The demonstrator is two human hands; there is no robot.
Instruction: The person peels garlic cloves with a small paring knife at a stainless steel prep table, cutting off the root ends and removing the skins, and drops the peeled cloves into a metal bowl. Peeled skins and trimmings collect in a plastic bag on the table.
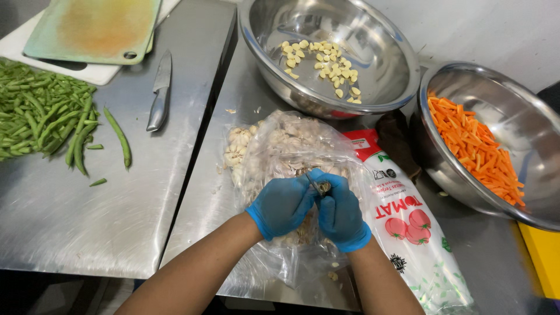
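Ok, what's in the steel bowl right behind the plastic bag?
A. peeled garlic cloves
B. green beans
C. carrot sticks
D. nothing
A: the bowl directly behind the clear bag holds pale peeled garlic cloves; the carrot sticks sit in the other bowl, to the right.
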